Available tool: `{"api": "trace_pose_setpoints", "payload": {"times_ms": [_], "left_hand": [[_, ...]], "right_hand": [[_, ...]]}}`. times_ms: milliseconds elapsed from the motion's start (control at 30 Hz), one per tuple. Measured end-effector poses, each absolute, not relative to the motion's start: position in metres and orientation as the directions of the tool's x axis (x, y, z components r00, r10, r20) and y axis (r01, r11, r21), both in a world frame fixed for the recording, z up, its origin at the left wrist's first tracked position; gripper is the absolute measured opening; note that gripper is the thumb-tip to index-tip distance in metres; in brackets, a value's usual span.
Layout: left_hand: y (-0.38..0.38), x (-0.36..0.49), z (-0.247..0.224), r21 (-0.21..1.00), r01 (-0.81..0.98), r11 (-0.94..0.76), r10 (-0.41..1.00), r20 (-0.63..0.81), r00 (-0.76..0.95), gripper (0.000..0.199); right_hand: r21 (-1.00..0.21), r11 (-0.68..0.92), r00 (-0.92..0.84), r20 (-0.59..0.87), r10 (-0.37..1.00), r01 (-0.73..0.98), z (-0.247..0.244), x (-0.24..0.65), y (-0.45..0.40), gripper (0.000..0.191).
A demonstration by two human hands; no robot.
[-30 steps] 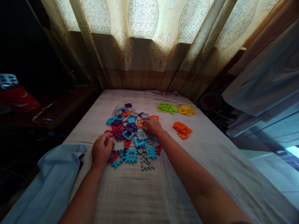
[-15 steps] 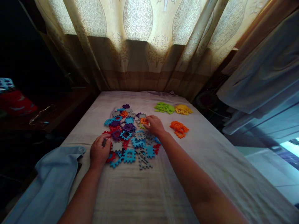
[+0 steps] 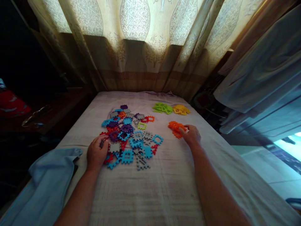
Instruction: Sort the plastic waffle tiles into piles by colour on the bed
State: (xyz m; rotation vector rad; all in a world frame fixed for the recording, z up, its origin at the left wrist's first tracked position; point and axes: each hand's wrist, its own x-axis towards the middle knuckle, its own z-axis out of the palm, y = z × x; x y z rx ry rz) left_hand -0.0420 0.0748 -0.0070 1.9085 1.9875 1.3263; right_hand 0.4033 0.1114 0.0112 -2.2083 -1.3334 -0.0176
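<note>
A mixed pile of notched plastic pieces (image 3: 127, 128) in blue, purple, grey and red lies on the bed sheet. At its left edge, my left hand (image 3: 97, 152) is closed round a small dark piece (image 3: 102, 143). My right hand (image 3: 191, 135) is at the right side of the orange pile (image 3: 175, 127), thumb and fingers pinched on an orange piece. Within the mixed pile's right part lie a green square frame (image 3: 141, 126) and an orange frame (image 3: 150, 118).
Behind the orange pile are a green pile (image 3: 162, 108) and a yellow pile (image 3: 181, 109). Blue cloth (image 3: 49, 179) lies at the bed's left edge. A curtain (image 3: 141, 62) hangs behind the bed, and clothes (image 3: 256, 72) hang at the right.
My right hand has moved right, from the mixed pile to the orange pile, uncovering the green and orange frames. My left hand keeps its place. The view has shifted slightly.
</note>
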Motion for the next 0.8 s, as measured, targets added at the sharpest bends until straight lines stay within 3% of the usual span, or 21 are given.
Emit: {"api": "trace_pose_setpoints", "payload": {"times_ms": [200,367,567,800], "left_hand": [[0.075,-0.043,-0.007,0.609,0.78,-0.144,0.846,0.484,-0.222,0.025],[0.074,-0.041,-0.006,0.624,0.768,-0.143,0.849,0.477,-0.229,0.026],[0.074,-0.042,-0.01,0.64,0.758,-0.128,0.851,0.463,-0.247,0.028],[0.074,-0.041,-0.01,0.638,0.76,-0.122,0.847,0.466,-0.255,0.028]], "right_hand": [[-0.356,-0.078,0.235,0.422,0.875,0.931,0.022,0.369,0.131,0.028],[-0.253,0.141,-0.06,0.304,0.951,0.957,0.026,0.317,0.172,0.034],[-0.193,0.117,-0.108,0.058,0.992,0.974,0.02,0.286,0.209,0.05],[-0.061,0.058,-0.054,0.06,0.997,0.996,0.03,0.284,0.199,0.043]]}}
